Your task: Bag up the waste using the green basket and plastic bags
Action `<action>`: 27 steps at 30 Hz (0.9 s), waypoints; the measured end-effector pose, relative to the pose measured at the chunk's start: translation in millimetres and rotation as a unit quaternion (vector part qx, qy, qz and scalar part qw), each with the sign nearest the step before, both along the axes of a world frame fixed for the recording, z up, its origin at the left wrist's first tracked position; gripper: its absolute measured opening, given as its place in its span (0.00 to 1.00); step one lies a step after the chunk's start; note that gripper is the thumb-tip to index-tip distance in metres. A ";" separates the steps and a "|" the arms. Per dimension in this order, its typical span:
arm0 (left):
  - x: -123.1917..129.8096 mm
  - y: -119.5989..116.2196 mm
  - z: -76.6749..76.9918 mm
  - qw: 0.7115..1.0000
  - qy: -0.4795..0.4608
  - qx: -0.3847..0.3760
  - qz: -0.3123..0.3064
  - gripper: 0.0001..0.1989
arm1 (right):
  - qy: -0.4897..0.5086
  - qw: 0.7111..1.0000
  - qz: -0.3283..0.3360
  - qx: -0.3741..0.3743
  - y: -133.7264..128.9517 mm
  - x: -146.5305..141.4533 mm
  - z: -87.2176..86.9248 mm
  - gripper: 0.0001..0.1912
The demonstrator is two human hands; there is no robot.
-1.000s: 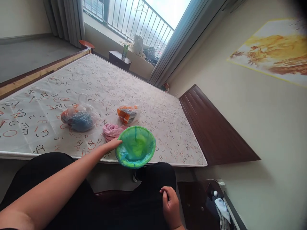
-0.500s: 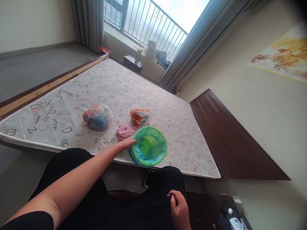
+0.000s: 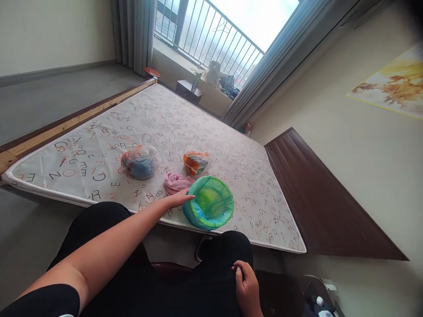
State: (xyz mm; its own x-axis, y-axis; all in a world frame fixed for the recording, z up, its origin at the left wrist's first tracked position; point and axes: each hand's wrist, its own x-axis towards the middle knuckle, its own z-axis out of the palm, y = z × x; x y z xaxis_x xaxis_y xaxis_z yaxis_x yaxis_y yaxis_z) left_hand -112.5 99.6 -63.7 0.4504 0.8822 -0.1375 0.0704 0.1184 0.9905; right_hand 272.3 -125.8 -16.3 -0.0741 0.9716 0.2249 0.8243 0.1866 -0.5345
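Lettered mattress [image 3: 228, 141]; at its near edge, green lined bin [image 3: 211, 203], beyond it a clear-bagged blue bundle [image 3: 142, 166] farther left, orange packet [image 3: 195, 162], pink cloth [image 3: 176, 183] just left. Left hand [image 3: 182, 198] clasps bin's left rim, thumb inside. Right hand [image 3: 246, 284] loosely curled near right thigh; contents, cannot tell.

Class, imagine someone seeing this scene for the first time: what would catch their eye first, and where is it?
Probably the bright green basket with bluish film inside, held at its rim by the left hand at the near edge of the letter-printed mattress. Just beyond lie a pink cloth and two plastic-wrapped bundles, one blue, one orange and grey. The yellow painting stands out on the wall at upper right.
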 end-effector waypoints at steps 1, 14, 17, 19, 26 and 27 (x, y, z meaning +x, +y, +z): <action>-0.2 -0.2 -0.6 1.000 0.005 0.007 0.002 0.26 | -0.001 1.000 -0.002 -0.001 -0.1 -0.3 0.0 0.20; 3.0 2.6 -7.3 0.983 0.072 0.111 0.127 0.36 | -0.008 1.000 -0.006 -0.001 0.7 -0.1 -1.5 0.19; 3.5 1.6 -7.7 0.980 0.085 0.120 0.135 0.35 | -0.007 1.000 -0.009 -0.001 1.0 -1.4 -0.5 0.18; 3.8 1.1 -9.0 0.979 0.086 0.126 0.133 0.35 | -0.008 1.000 -0.010 -0.002 0.8 -1.9 -0.2 0.18; 4.8 0.8 -16.9 0.981 0.083 0.128 0.119 0.39 | -0.008 1.000 -0.009 -0.011 0.2 -0.8 -2.2 0.19; 5.0 0.8 -17.0 0.981 0.084 0.131 0.120 0.39 | -0.008 1.000 -0.010 -0.010 0.4 -0.7 -2.4 0.19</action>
State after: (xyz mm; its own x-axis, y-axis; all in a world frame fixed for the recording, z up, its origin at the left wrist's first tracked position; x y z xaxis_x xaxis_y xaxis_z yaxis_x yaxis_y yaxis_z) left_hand -107.5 100.3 -80.8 0.2163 0.9749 0.0532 0.2372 -0.1054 0.9657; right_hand 271.6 -125.4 -18.7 -0.0582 0.9773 0.2039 0.8359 0.1594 -0.5252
